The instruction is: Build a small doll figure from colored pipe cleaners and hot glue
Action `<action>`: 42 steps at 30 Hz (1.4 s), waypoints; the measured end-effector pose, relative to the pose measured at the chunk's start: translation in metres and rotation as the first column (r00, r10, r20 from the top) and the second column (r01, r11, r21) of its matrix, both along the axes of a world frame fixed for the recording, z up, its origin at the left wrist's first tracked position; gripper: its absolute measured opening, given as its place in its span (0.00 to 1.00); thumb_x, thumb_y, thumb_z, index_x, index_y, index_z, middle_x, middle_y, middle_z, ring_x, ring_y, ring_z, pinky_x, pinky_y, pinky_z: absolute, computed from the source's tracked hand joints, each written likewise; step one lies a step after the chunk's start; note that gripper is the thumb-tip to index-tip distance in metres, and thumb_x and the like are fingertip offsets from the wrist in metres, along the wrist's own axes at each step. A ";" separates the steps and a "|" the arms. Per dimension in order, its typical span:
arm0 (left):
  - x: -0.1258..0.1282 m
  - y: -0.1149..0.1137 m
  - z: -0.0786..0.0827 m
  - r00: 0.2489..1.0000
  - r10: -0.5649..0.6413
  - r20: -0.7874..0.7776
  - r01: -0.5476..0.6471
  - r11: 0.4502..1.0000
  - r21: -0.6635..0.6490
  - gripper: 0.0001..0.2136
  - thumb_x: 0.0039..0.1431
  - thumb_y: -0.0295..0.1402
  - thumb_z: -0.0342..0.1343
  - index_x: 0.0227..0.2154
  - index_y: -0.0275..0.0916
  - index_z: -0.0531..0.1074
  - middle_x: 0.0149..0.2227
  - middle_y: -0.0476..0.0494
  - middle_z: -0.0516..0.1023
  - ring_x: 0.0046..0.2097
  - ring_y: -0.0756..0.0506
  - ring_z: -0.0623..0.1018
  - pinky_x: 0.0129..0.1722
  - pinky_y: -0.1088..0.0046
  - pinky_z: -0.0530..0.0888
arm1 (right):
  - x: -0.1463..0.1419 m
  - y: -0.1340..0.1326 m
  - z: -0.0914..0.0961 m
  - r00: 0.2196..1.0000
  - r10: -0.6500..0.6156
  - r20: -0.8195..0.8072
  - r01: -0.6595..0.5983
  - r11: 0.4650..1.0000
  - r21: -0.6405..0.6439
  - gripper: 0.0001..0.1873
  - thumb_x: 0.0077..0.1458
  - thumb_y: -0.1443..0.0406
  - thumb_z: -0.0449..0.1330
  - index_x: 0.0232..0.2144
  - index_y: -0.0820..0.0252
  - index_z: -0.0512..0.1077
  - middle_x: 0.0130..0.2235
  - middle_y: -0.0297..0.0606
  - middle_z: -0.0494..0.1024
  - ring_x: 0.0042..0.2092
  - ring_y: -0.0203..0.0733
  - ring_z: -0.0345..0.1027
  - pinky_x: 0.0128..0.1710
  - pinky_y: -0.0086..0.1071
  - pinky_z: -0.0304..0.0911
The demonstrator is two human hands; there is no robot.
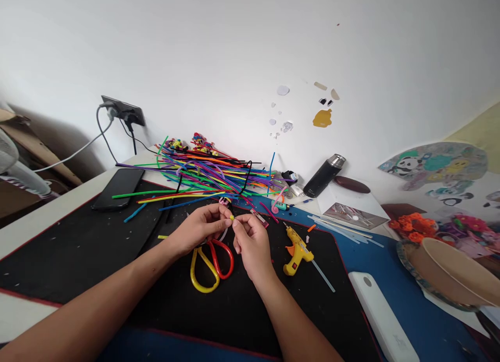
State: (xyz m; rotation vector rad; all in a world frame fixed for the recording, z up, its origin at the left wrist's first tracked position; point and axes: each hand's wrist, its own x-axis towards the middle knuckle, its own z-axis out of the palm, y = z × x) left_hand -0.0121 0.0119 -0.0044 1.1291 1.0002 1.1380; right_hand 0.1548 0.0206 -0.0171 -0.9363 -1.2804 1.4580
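A small yellow piece of pipe cleaner (232,217) sits between my fingertips, above the black mat (242,320). My left hand (201,227) pinches it from the left with thumb and forefinger. From the other side my right hand (252,242) is closed on it too, its thumb and forefinger nearly meeting the left ones. Just below the hands lie scissors (217,272) with one yellow and one red handle; their blades are hidden under my left hand. Right of my right hand rests a yellow glue gun (299,250) with a clear glue stick in its back.
A heap of coloured pipe cleaners (211,172) lies behind my hands, along the wall. A phone (119,189) is at the left. Toward the right are a black flask (324,175), loose glue sticks (344,227), a white slab-shaped device (383,315) and a bowl (457,268).
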 end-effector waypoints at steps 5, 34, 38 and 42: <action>0.000 -0.001 -0.001 1.000 0.010 -0.006 -0.010 1.000 -0.016 0.21 0.52 0.50 0.73 0.34 0.38 0.74 0.21 0.56 0.68 0.21 0.53 0.64 0.20 0.78 0.58 | 0.000 0.000 0.000 1.000 0.004 0.015 -0.004 1.000 -0.003 0.15 0.59 0.53 0.66 0.34 0.59 0.72 0.21 0.23 0.65 0.18 0.29 0.55 0.18 0.26 0.46; -0.004 0.000 -0.009 0.998 0.034 0.047 -0.034 0.999 -0.011 0.17 0.55 0.46 0.72 0.35 0.39 0.75 0.25 0.55 0.70 0.23 0.53 0.67 0.21 0.79 0.60 | -0.002 -0.003 0.001 0.999 0.006 0.032 -0.006 1.000 0.013 0.14 0.59 0.53 0.66 0.34 0.56 0.72 0.22 0.24 0.65 0.19 0.32 0.54 0.20 0.29 0.47; -0.004 0.000 -0.009 0.997 0.030 0.065 -0.029 0.999 -0.015 0.17 0.55 0.45 0.73 0.35 0.39 0.75 0.24 0.54 0.71 0.23 0.54 0.67 0.21 0.79 0.60 | -0.002 -0.003 0.001 1.000 0.008 0.029 -0.009 1.000 0.018 0.13 0.60 0.54 0.65 0.35 0.56 0.72 0.22 0.24 0.65 0.19 0.32 0.55 0.20 0.29 0.47; -0.003 0.000 -0.008 0.995 0.021 0.102 -0.016 0.999 -0.052 0.18 0.52 0.44 0.74 0.33 0.39 0.74 0.23 0.54 0.71 0.23 0.53 0.68 0.20 0.80 0.60 | -0.002 -0.003 0.001 0.999 0.008 0.041 -0.009 1.000 0.019 0.13 0.60 0.54 0.66 0.35 0.56 0.72 0.21 0.24 0.65 0.19 0.32 0.55 0.19 0.29 0.47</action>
